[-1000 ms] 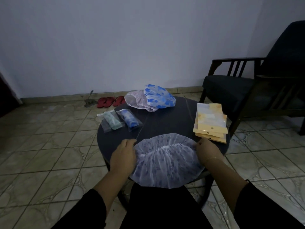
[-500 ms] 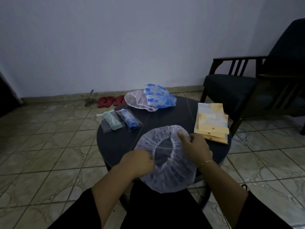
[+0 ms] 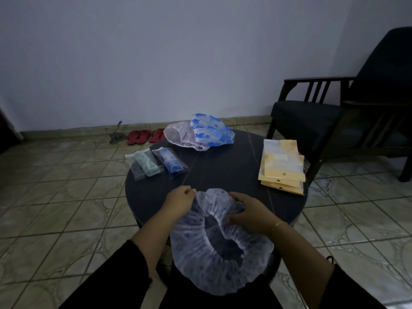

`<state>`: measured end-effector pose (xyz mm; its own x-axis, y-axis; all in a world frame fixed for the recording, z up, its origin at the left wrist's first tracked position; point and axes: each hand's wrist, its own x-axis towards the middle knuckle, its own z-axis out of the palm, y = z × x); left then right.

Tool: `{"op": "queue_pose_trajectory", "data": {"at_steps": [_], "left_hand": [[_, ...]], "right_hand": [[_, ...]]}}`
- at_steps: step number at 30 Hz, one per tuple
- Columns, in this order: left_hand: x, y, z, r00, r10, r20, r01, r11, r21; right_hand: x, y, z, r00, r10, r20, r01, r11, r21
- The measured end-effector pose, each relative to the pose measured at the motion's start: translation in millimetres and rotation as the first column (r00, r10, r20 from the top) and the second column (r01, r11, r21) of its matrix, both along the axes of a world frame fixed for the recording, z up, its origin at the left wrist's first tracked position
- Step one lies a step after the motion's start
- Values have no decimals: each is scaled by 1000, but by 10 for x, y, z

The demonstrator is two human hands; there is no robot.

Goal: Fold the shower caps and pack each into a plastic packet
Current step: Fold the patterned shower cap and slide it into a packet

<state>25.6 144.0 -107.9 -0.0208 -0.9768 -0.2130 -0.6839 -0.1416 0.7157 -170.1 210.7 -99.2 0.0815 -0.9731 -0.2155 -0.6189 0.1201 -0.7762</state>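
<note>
- At the near edge of the round dark tabletop [image 3: 223,172], a translucent white shower cap with faint blue print [image 3: 214,259] is held, its lower part hanging off toward the lap.
- Its gathered elastic rim is pinched at the far side in the closed grip of the left hand [image 3: 179,202] and clasped by the curled fingers of the right hand [image 3: 249,214].
- Folding appears barely begun; the cap is still open and rounded.
- Next, flattening and halving are likely needed before a peach-and-clear plastic packet [image 3: 282,167] is taken.
</note>
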Motion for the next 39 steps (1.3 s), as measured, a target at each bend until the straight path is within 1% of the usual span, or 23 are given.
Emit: {"op": "queue_pose_trajectory", "data": {"at_steps": [2,5,8,9,11,12,16,17,18,19,20,22,23,24,25,29,31,33,35,36,37,39], "left_hand": [[-16,2,-121,1000,14,14,-13,999,-41],[-10,61,-237,999,45,12,-43,986,-164],[25,141,-286,996,86,2,-81,943,-322],[40,153,-287,994,109,-5,-104,927,-361],[90,147,-291,987,158,-12,-149,902,-404],[128,140,-295,983,183,-1,-167,894,-416],[302,102,-324,965,241,102,-174,882,-438],[323,93,-324,961,248,123,-172,882,-438],[331,86,-322,957,257,132,-177,882,-436],[329,81,-320,954,268,135,-187,882,-433],[323,81,-318,950,280,135,-198,880,-431],[307,87,-322,942,300,147,-212,876,-433],[303,96,-325,940,301,161,-206,878,-433],[302,102,-328,939,293,179,-193,882,-430],[307,105,-329,938,282,201,-176,888,-425],[344,127,-321,934,236,268,-115,909,-401],[360,124,-303,927,271,261,-153,905,-398],[360,125,-270,916,317,248,-213,905,-369],[351,147,-226,918,322,229,-237,913,-332],[351,174,-206,922,299,246,-213,922,-325],[357,195,-220,919,257,299,-150,929,-338],[373,217,-271,860,191,473,33,904,-426]], "right_hand": [[3,-58,-78,990,-107,-88,105,994,-26],[0,-109,-161,955,-249,-160,234,967,-102],[-51,-131,-186,926,-310,-214,286,948,-139],[-89,-143,-202,910,-328,-255,307,944,-118],[-159,-157,-205,885,-350,-307,342,936,-82],[-198,-156,-211,878,-369,-305,359,929,-89],[-367,-74,-63,907,-403,-122,404,915,-10],[-400,-64,-22,916,-382,-121,387,922,12],[-418,-71,-4,915,-363,-174,373,927,26],[-421,-74,35,908,-369,-198,379,925,12],[-442,-82,10,895,-374,-241,378,925,-34],[-386,-110,-5,889,-422,-177,415,906,-77],[-357,-88,29,900,-420,-117,412,907,-90],[-352,-88,-9,878,-478,-36,473,876,-93],[-348,-95,-25,868,-495,34,496,865,-75],[-318,-48,8,877,-468,109,476,877,-70],[-343,-48,-4,884,-432,180,448,892,-55],[-355,-27,-34,896,-402,188,415,909,-36],[-359,-5,-65,911,-389,137,389,921,24],[-362,-3,-68,920,-373,121,371,928,36],[-366,3,-63,931,-346,118,343,938,47],[-379,-23,-100,945,-295,144,289,956,59]]}}
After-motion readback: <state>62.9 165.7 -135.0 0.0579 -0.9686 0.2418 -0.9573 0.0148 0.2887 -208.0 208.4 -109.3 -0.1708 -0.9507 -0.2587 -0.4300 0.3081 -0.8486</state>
